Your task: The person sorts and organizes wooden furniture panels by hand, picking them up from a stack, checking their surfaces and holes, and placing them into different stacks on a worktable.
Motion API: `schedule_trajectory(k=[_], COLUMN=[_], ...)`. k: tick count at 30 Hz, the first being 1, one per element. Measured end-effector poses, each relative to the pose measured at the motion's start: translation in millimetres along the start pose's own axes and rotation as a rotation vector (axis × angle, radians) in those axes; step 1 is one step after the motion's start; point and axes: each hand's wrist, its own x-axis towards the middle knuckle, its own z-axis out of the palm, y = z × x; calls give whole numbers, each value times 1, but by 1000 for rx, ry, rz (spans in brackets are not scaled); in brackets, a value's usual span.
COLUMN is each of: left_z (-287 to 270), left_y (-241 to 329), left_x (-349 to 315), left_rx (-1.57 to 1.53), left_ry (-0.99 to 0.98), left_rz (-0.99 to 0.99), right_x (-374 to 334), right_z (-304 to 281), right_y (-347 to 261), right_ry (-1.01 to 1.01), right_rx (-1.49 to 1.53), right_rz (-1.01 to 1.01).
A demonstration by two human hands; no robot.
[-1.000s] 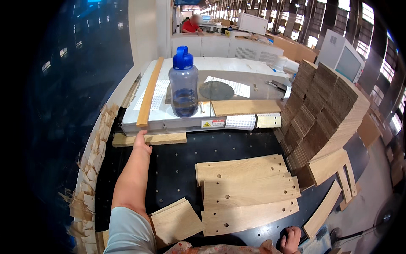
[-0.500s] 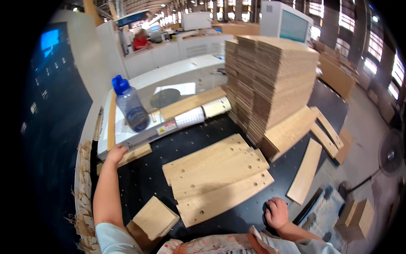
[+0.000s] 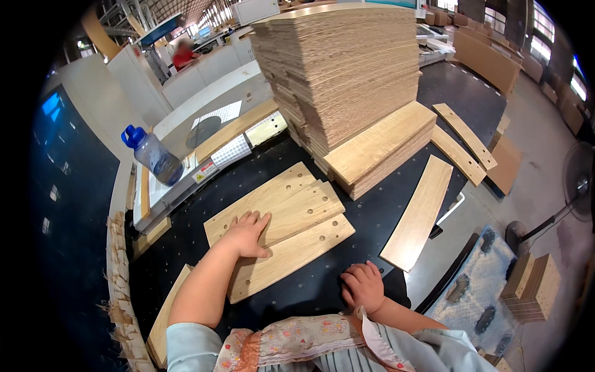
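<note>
My left hand lies with fingers spread on overlapping flat wooden boards, which have drilled holes near their ends. These boards rest on the black, dotted table. Nothing is gripped in that hand. At the table's near edge, my right hand rests palm down with its fingers slightly bent and apart. No object shows in it. Beyond the drilled boards rises a tall stack of wooden boards, with a lower pile against its near side.
A blue-capped water bottle stands on the ledge at left. Right of the boards lie a plain wooden strip and two drilled strips. A pedestal fan and a bundle of boards stand at right. A person in red is far off.
My left hand has moved from the ledge at left onto the drilled boards. The right hand remains near the table's front edge. The whole view has shifted.
</note>
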Motion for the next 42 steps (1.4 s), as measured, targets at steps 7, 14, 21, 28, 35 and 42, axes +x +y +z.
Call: schedule_trajectory(k=[7,14,21,28,35,42], left_z=[14,7,-29,-32,-1,68], left_y=[0,-23,-88,-143,-175,-176], left_x=[24,17,49,105,147,164], left_rx=[-183,-269,-174,-205,-760,-531], left_ry=[56,210,442,361,72,650], left_rz=[-63,-1,-170,-165,-112,-341], right_x=[-2,-7,0,-28,-39,-17], right_z=[-1,7,-5,26,19,-5], right_y=[11,13,14,18,17,15], right_ry=[-117,-63,-174,-260,-408,-514], right_rx=[6,-10,-7,45,180,-1], right_rz=[-63,-94,-78,12,113,10])
